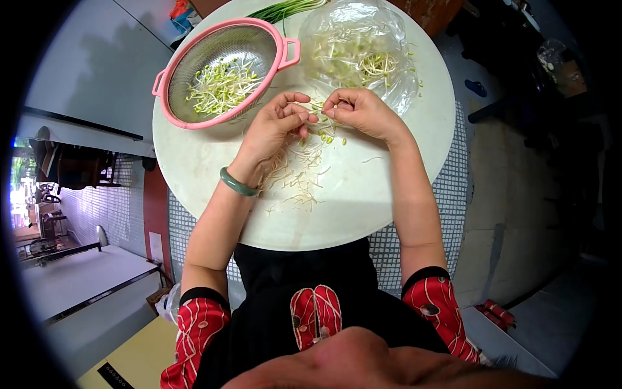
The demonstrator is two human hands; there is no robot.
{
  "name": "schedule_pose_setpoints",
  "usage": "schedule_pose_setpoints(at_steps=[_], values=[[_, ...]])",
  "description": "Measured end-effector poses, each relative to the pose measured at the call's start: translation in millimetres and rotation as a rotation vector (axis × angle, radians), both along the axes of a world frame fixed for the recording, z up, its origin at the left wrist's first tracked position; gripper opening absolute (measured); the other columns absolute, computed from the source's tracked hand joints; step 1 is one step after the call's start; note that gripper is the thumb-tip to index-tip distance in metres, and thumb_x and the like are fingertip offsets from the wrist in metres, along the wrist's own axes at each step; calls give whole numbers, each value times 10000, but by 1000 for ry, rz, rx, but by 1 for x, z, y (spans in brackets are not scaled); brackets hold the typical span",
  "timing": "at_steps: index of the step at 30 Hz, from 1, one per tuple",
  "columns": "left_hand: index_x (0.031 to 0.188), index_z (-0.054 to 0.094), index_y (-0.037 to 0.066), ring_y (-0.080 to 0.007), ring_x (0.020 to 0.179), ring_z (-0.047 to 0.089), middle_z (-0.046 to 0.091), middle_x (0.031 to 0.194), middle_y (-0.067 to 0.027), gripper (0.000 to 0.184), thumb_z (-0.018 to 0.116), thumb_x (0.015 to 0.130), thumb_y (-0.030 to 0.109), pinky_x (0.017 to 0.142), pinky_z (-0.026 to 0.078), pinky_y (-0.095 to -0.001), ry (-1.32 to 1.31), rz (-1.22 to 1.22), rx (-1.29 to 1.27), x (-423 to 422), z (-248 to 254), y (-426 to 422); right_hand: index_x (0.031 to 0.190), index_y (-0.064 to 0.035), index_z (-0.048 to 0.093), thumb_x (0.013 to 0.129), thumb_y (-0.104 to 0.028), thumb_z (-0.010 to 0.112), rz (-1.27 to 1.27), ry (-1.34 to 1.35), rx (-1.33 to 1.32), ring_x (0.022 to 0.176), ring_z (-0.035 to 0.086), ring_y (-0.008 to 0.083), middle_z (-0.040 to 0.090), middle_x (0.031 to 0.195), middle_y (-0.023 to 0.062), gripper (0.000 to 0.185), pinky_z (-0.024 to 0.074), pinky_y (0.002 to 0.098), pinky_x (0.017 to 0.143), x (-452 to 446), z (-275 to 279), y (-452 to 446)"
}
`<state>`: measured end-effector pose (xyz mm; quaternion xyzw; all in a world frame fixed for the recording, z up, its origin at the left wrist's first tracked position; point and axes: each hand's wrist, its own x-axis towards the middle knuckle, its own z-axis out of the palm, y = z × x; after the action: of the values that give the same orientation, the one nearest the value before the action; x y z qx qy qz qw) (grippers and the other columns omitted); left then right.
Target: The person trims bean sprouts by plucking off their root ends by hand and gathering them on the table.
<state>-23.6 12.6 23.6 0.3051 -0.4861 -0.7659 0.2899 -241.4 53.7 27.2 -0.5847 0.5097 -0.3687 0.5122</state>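
My left hand [277,124] and my right hand [364,113] meet over the middle of the round table. Both have thumb and fingertips pinched, with a thin bean sprout seeming to lie between them; the fingers partly hide it. Beneath and nearer to me lies a loose heap of thin root ends [295,172], with several yellow-green bean heads [328,138] beside it. Left of my hands, a pink-rimmed mesh colander [282,53] holds bean sprouts [223,85]. Beyond my right hand, a clear plastic bag [346,29] lies open with more sprouts [378,67] at its mouth.
A bunch of green onions [285,9] lies at the far edge of the pale round table [350,217]. A green bangle [238,183] circles my left wrist. A dark slipper [476,87] is on the floor to the right. A white surface [91,282] stands at left.
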Motion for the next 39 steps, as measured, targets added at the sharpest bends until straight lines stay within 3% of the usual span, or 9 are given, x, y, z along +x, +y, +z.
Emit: schedule_pose_setpoints(at_steps=[5,8,9,12,17,23,29,32,39], values=[[1116,531,4,-101,720,572,646,907,-48,217,581,922,87,675,475,-227,-30,-18,-68,3,4,5,922,-41,656,858,-135,636,-104,-199,5,561,379,25,488,669,-72,115,308,194,498,-6,4,-2],[937,624,15,-123,717,570,658,905,-44,135,584,923,143,691,467,-282,-352,-316,-391,17,18,13,948,-47,596,894,-139,540,-21,-613,77,589,412,42,542,783,-10,121,338,193,496,-21,5,-4],[808,651,36,-189,760,571,644,877,-47,175,607,898,180,742,449,-345,-520,-387,-790,20,19,11,950,-50,577,903,-145,512,11,-736,75,593,410,49,536,788,1,125,336,195,492,-23,3,-7],[877,635,53,-236,876,549,606,864,-63,127,653,847,175,809,411,-356,-738,-150,-1360,13,21,22,967,-68,512,926,-179,420,38,-965,86,595,409,82,506,780,29,150,325,211,464,-21,-3,-8],[881,636,90,-241,877,548,580,856,-57,148,698,773,171,781,395,-367,-842,8,-1513,-17,-7,21,979,-73,507,941,-200,417,104,-1064,141,560,383,81,439,702,5,160,300,206,433,-24,-10,-10],[884,630,74,-227,807,553,584,835,-72,138,691,773,129,754,410,-333,-835,22,-1407,-22,-18,16,966,-62,509,938,-181,510,-49,-956,226,498,298,35,366,661,-33,122,213,167,378,-22,-2,-9],[892,629,18,-109,718,527,613,823,-16,106,614,874,121,692,418,-234,-327,163,-397,-14,-14,4,971,-51,553,917,-133,583,-56,-780,181,470,275,19,386,631,-60,103,217,174,377,-17,-5,-10],[945,599,10,-85,710,505,567,807,3,116,588,921,123,676,420,-228,-54,176,-108,-15,-6,3,1006,-36,576,916,-130,586,-109,-567,199,481,286,18,375,627,-74,130,216,156,388,0,2,-6],[958,622,17,-73,710,507,586,830,1,126,610,901,129,661,419,-207,-4,185,4,-24,-6,14,972,-43,608,893,-155,647,-93,-540,158,487,329,7,466,653,-65,142,241,171,400,13,-8,-8]])
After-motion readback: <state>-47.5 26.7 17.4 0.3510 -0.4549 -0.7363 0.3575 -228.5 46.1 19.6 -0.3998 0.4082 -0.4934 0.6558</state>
